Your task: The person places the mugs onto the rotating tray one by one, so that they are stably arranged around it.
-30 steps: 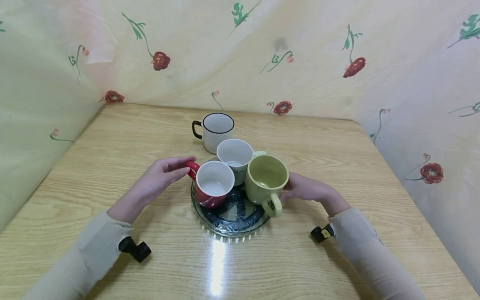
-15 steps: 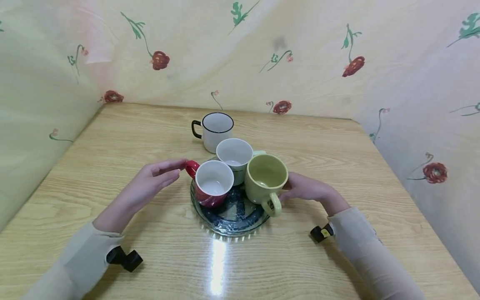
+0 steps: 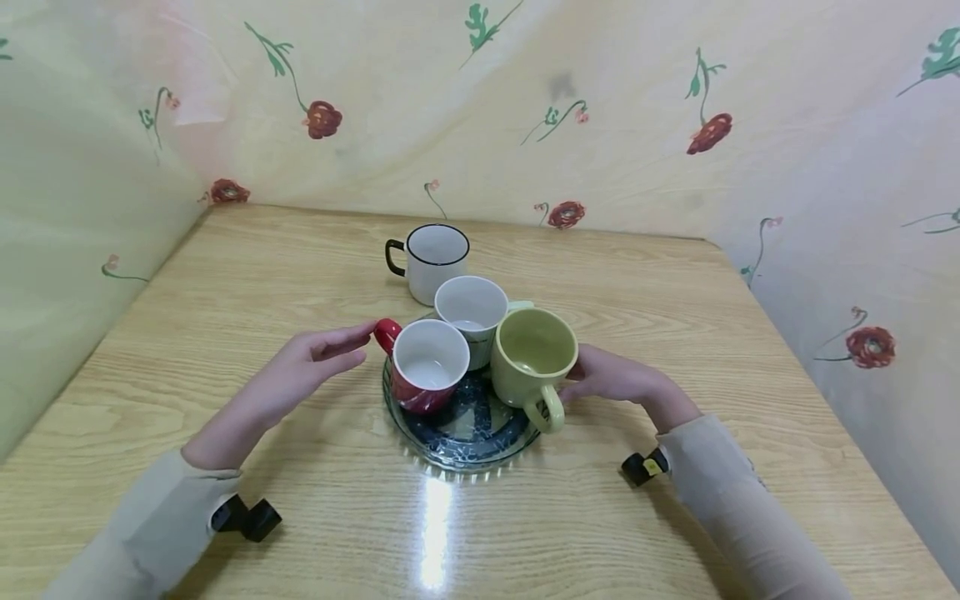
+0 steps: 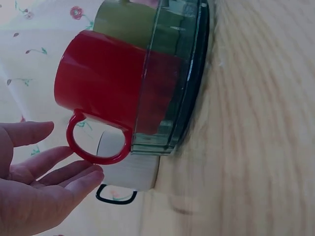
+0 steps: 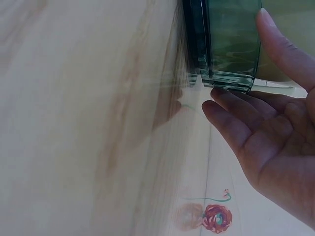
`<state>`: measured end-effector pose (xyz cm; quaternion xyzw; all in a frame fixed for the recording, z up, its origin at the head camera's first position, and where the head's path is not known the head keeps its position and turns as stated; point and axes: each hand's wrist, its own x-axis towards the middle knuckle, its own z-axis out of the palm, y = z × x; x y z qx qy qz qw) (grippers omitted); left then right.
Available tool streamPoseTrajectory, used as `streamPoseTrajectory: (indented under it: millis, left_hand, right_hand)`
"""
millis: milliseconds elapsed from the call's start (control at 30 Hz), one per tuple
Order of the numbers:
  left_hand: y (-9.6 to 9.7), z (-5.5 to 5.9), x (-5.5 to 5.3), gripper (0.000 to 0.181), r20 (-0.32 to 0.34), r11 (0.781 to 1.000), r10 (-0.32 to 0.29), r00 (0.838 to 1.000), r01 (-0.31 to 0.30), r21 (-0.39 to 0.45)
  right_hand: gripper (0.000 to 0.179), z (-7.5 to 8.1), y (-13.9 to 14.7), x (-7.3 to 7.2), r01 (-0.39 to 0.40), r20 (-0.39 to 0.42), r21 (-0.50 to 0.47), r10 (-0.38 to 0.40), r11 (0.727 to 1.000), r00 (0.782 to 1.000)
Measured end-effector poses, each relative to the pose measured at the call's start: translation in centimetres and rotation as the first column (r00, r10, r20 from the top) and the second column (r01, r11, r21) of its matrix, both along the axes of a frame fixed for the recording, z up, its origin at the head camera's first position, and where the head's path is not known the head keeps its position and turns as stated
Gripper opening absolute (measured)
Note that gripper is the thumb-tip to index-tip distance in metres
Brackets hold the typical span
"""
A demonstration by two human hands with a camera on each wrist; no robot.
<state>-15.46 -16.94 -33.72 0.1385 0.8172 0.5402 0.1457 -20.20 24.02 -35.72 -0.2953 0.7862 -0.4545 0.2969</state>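
Observation:
A red mug [image 3: 426, 387], a white mug [image 3: 471, 307] with a pale green handle, and a yellow-green mug [image 3: 534, 358] stand crowded in a round glass dish [image 3: 461, 462]. My left hand [image 3: 296, 371] is beside the red mug's handle [image 4: 98, 160], fingers extended. Its fingertips lie at the handle, touching or nearly so. My right hand [image 3: 611, 375] is at the dish's right side, partly hidden behind the yellow-green mug. In the right wrist view its thumb [image 5: 280, 46] reaches the glass rim while the other fingers [image 5: 236, 108] lie loosely against or near the glass wall.
A white mug with a black rim and handle [image 3: 435, 271] stands on the wooden table [image 3: 300, 517] just behind the dish. Floral cloth [image 3: 420, 100] hangs around the back and sides of the table. Each wrist carries a small black device.
My left hand has drawn back a little to the left from the red mug's handle, its fingers loosening off it. The right hand, the dish and the mugs have stayed put.

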Motion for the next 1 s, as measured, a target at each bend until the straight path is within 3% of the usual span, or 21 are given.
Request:
streamPoseTrajectory:
  millis: [333, 700, 1000]
  left_hand:
    - [0.0, 0.3, -1.2, 0.054, 0.015, 0.996, -0.081, 0.997, 0.082, -0.025]
    - [0.1, 0.1, -3.4, 0.055, 0.024, 0.968, -0.246, 0.969, 0.246, -0.043]
    - [0.4, -0.2, -4.1, 0.053, 0.036, 0.964, -0.267, 0.963, 0.267, 0.004]
  right_hand:
    - [0.079, -0.1, 0.0, -0.1, -0.003, -0.014, 0.012, 0.004, 1.000, 1.000]
    - [0.079, -0.1, 0.1, 0.0, -0.001, -0.035, 0.024, 0.002, 1.000, 0.999]
    - [0.083, -0.1, 0.0, -0.1, 0.011, 0.001, 0.007, -0.011, 1.000, 1.000]
